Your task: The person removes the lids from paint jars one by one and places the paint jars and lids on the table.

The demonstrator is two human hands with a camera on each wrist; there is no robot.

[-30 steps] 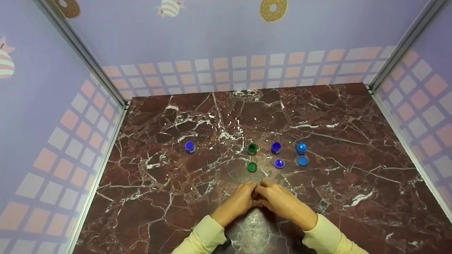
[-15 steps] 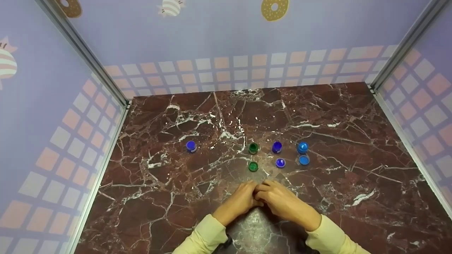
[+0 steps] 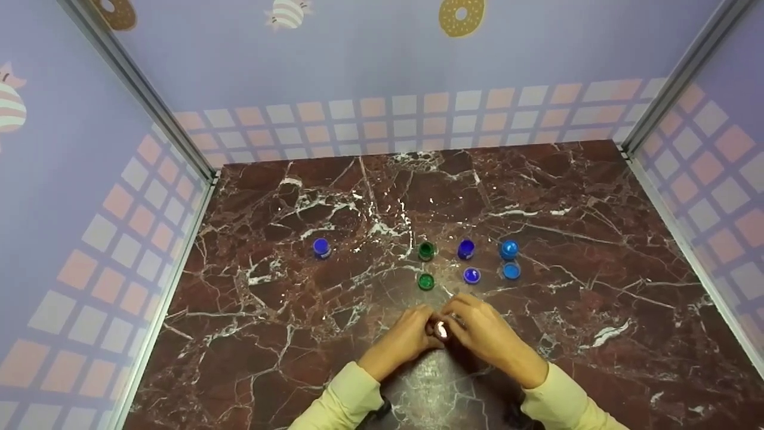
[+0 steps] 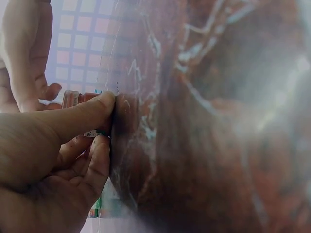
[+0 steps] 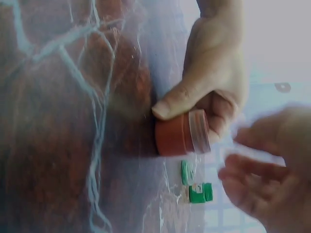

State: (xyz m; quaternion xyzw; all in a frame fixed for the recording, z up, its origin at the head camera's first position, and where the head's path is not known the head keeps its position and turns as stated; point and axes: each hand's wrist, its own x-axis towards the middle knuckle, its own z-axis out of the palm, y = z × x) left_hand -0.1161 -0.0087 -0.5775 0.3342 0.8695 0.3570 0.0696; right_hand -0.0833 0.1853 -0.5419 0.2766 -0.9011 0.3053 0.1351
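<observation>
My left hand (image 3: pixel 407 335) grips a small reddish-brown paint jar (image 5: pixel 172 136) between thumb and fingers, low over the table near its front. The jar has a clear ribbed band round its top end, and a bright glint shows there in the head view. My right hand (image 3: pixel 486 328) is just right of the jar. In the right wrist view its blurred fingers (image 5: pixel 238 170) are spread loosely apart from the jar, holding nothing. Beyond the hands stand a green paint jar (image 3: pixel 426 251), a violet-blue one (image 3: pixel 466 249) and a light blue one (image 3: pixel 509 249).
In front of those jars lie a green lid (image 3: pixel 425 281), a violet-blue lid (image 3: pixel 471 275) and a light blue lid (image 3: pixel 511 271). Another violet-blue jar (image 3: pixel 322 248) stands alone to the left. Patterned panels (image 3: pixel 382 60) enclose the marbled table (image 3: pixel 286 370) at the back and sides.
My right hand has drawn slightly away to the right and its fingers have come off the jar, uncovering its shiny top. My left hand stays in place with the jar.
</observation>
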